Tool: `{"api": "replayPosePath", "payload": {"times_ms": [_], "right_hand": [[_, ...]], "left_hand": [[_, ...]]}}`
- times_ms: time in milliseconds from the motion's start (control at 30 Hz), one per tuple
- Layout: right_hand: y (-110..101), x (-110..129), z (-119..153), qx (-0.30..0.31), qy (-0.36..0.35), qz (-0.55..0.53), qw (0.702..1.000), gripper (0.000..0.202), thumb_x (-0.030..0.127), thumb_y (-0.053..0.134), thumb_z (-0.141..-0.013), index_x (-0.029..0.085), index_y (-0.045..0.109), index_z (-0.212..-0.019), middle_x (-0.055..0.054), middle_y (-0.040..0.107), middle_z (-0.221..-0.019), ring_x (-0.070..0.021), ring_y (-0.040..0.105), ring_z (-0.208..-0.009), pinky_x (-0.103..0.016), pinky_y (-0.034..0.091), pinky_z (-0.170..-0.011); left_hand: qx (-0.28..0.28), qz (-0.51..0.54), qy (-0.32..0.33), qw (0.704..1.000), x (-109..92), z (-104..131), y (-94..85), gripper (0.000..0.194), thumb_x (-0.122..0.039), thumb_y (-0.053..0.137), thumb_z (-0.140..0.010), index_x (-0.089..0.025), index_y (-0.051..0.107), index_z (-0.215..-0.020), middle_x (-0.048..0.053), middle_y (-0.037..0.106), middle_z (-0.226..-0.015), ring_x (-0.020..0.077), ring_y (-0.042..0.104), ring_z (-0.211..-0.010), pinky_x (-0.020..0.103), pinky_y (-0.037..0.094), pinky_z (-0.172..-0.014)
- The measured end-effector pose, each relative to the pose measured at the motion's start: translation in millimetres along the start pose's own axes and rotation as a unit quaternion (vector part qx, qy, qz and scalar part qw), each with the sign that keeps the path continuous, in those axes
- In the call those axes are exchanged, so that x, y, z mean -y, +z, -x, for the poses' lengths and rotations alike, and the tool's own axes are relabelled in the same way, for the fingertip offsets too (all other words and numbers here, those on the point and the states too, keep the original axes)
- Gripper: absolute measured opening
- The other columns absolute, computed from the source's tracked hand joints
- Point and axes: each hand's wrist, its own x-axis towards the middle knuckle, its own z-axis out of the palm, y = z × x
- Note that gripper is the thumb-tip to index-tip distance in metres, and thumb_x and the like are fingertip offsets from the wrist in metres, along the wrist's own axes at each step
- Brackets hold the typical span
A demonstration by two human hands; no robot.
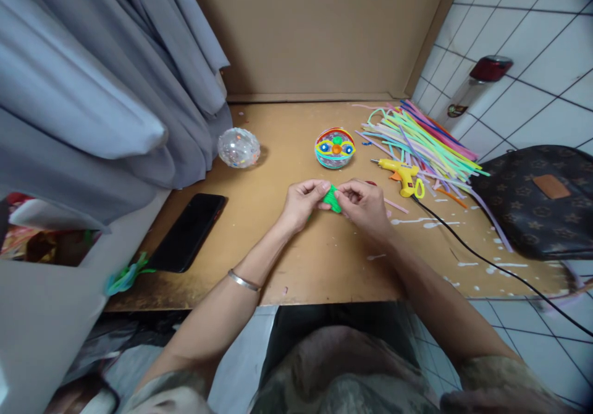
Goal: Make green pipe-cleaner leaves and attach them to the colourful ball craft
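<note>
Between both hands, just above the middle of the table, is a small bright green piece (332,198) that looks like coiled or folded pipe cleaner. My left hand (303,202) pinches its left side with thumb and fingers. On its right side, my right hand (365,205) is closed on it as well. Beyond the hands sits a clear ball (335,148) trimmed with red, yellow and blue strips, with round blue, green and orange pieces on its front. A second, plain clear ball (239,147) with coloured specks lies farther left.
A yellow glue gun (404,177) trails its black cord (486,258) rightward. Behind it lies a heap of coloured pipe cleaners (421,139). A black phone (189,233) is at left, near a grey curtain (106,80). A brown patterned bag (532,216) and a red-lidded bottle (477,86) stand right.
</note>
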Motion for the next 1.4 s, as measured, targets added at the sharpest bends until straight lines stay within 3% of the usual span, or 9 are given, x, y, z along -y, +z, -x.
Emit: {"api": "replayPosePath", "payload": {"times_ms": [267, 667, 867, 967, 1067, 1133, 1300, 1333, 1400], "right_hand": [[2, 8, 0, 0.024, 0.064, -0.085, 0.994, 0.026, 0.043, 0.069, -0.078, 0.018, 0.064, -0.070, 0.001, 0.059, -0.057, -0.0099, 0.048, -0.049, -0.025, 0.040, -0.048], [4, 5, -3, 0.062, 0.069, -0.127, 0.988, 0.023, 0.040, 0.066, -0.076, 0.019, 0.064, -0.067, 0.000, 0.062, -0.061, -0.0119, 0.053, -0.058, -0.026, 0.044, -0.057], [-1, 4, -3, 0.096, 0.094, -0.152, 0.979, 0.034, 0.051, 0.071, -0.077, 0.020, 0.061, -0.066, 0.003, 0.053, -0.053, -0.0093, 0.041, -0.048, -0.025, 0.033, -0.048], [-1, 3, -3, 0.085, 0.080, -0.140, 0.983, 0.034, 0.051, 0.070, -0.078, 0.020, 0.061, -0.065, 0.003, 0.053, -0.054, -0.0102, 0.043, -0.050, -0.026, 0.035, -0.050], [1, 3, -3, 0.064, 0.018, -0.090, 0.994, 0.032, 0.046, 0.069, -0.081, 0.020, 0.061, -0.065, 0.001, 0.057, -0.061, -0.0117, 0.049, -0.057, -0.027, 0.040, -0.057], [1, 2, -4, 0.047, -0.018, -0.073, 0.996, 0.031, 0.046, 0.064, -0.087, 0.019, 0.065, -0.070, -0.001, 0.060, -0.069, -0.0126, 0.053, -0.062, -0.028, 0.043, -0.061], [-4, -7, -9, -0.058, -0.016, -0.008, 0.998, 0.030, 0.043, 0.050, -0.097, 0.020, 0.070, -0.091, -0.002, 0.061, -0.083, -0.0140, 0.055, -0.066, -0.028, 0.042, -0.060], [-4, -9, -10, -0.057, -0.025, 0.034, 0.997, 0.027, 0.038, 0.051, -0.097, 0.020, 0.069, -0.089, -0.003, 0.063, -0.083, -0.0156, 0.057, -0.070, -0.029, 0.043, -0.065], [-2, -9, -13, -0.001, -0.040, 0.151, 0.988, 0.022, 0.028, 0.052, -0.095, 0.018, 0.070, -0.087, -0.006, 0.068, -0.087, -0.0197, 0.061, -0.082, -0.034, 0.044, -0.077]], "left_hand": [[-0.038, -0.071, 0.062, 0.995, 0, 3, 2.1, 0.041, -0.051, 0.087, -0.065, -0.016, 0.066, -0.063, -0.004, 0.055, -0.051, 0.0060, 0.046, -0.046, 0.020, 0.039, -0.047], [-0.060, -0.165, 0.123, 0.977, 0, 11, 4.4, 0.035, -0.045, 0.078, -0.076, -0.015, 0.065, -0.064, -0.002, 0.058, -0.057, 0.0083, 0.046, -0.055, 0.021, 0.040, -0.056], [-0.036, -0.166, 0.127, 0.977, -3, 11, 3.6, 0.033, -0.041, 0.079, -0.076, -0.016, 0.065, -0.061, -0.001, 0.059, -0.059, 0.0103, 0.051, -0.059, 0.023, 0.041, -0.060], [-0.008, -0.140, 0.121, 0.983, 0, 8, 3.2, 0.037, -0.047, 0.080, -0.074, -0.015, 0.064, -0.061, -0.002, 0.058, -0.057, 0.0095, 0.049, -0.056, 0.023, 0.042, -0.058], [-0.005, -0.152, 0.146, 0.978, 3, 5, 1.1, 0.043, -0.053, 0.081, -0.072, -0.016, 0.063, -0.061, -0.003, 0.056, -0.055, 0.0082, 0.047, -0.052, 0.022, 0.041, -0.054], [-0.041, -0.147, 0.175, 0.973, 2, 0, -4.3, 0.045, -0.057, 0.078, -0.074, -0.017, 0.061, -0.063, -0.004, 0.054, -0.053, 0.0076, 0.047, -0.050, 0.020, 0.039, -0.050], [-0.220, -0.055, 0.223, 0.948, -10, -20, -28.9, 0.050, -0.059, 0.068, -0.084, -0.020, 0.047, -0.060, -0.007, 0.044, -0.045, 0.0062, 0.036, -0.038, 0.019, 0.030, -0.039], [-0.234, -0.050, 0.226, 0.945, -11, -24, -32.4, 0.051, -0.058, 0.068, -0.085, -0.020, 0.045, -0.059, -0.007, 0.043, -0.044, 0.0059, 0.035, -0.038, 0.019, 0.029, -0.039], [-0.236, -0.053, 0.225, 0.944, -9, -27, -35.4, 0.051, -0.056, 0.066, -0.088, -0.020, 0.045, -0.058, -0.007, 0.041, -0.044, 0.0059, 0.034, -0.038, 0.019, 0.029, -0.039]]}}
